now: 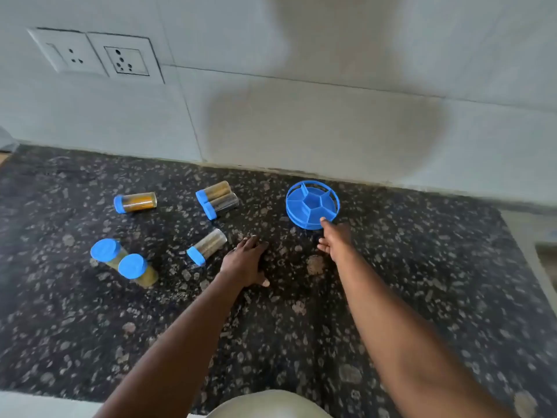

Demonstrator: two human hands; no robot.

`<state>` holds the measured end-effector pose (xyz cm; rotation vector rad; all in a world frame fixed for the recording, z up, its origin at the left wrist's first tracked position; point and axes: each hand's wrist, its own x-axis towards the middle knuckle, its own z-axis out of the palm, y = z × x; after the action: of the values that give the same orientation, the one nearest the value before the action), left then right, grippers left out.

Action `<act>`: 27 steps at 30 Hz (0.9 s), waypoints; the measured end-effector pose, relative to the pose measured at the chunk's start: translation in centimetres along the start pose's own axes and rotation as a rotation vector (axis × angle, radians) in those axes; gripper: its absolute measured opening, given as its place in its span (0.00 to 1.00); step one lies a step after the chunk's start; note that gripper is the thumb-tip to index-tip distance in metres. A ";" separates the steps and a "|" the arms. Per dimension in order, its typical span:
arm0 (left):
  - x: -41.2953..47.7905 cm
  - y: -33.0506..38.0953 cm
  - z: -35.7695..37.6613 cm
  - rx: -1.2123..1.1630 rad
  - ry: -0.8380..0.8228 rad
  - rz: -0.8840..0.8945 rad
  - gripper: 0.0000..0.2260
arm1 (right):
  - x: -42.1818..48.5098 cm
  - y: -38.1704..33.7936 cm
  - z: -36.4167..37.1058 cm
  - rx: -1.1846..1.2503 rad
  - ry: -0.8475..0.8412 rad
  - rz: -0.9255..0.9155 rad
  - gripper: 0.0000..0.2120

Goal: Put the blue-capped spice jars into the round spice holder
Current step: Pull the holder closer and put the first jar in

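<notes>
Blue round plastic spice holder (312, 204) empty on speckled black granite worktop (422, 267), right hand (334, 239) grip apart touching its rim, left hand (245, 260) flat, six blue-capped clear spice jars (208, 247) scattered left.

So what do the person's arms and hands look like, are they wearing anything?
Nothing at all. Both arms are bare as far up as the picture shows, with no sleeves in view. The left hand and the right hand have no gloves, and I can see no rings, watch or bracelet. The picture is a bit blurry, so tiny things on the fingers could be missed.
</notes>
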<state>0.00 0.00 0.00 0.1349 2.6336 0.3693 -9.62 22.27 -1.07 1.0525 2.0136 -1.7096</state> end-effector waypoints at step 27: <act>-5.5 -7.1 -0.1 -0.030 0.487 -0.313 0.32 | -6.8 5.7 -4.8 -0.366 -0.223 -0.079 0.20</act>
<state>4.62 -7.71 0.52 -0.4251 3.0539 0.3689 0.09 24.59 0.38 0.6405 2.1325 -1.3501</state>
